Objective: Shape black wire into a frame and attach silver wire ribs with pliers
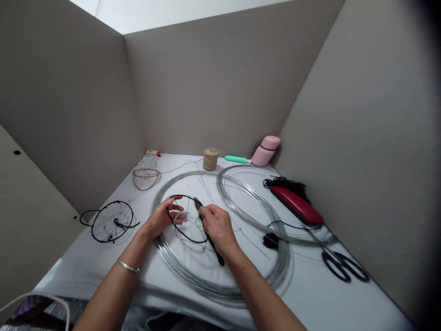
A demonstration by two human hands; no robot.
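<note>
Black-wrapped wire forms a ring-shaped frame (184, 240), held just above a silver wire coil (220, 290) and within its circle, on a white table (86, 276). The person's left hand (161, 217) grips one side of the frame, fingers curled and partly closed. The right hand (217, 225) is clenched around black-handled pliers (213, 246), their tips at the frame's upper edge. Thin bare wires cross inside the frame. A bangle (128, 265) circles the left wrist. A second coil (248, 168) overlaps the first on the right, near a red case (296, 205) with black cord (285, 185) bunched along it. Black scissors (344, 266) lie toward the table's right edge. At the back stand a twine spool (210, 159), a green-handled tool (236, 159) and a closed pink case (266, 151), its contents hidden. A similar black frame (112, 221) and a tan one (146, 179) lie to the left.
</note>
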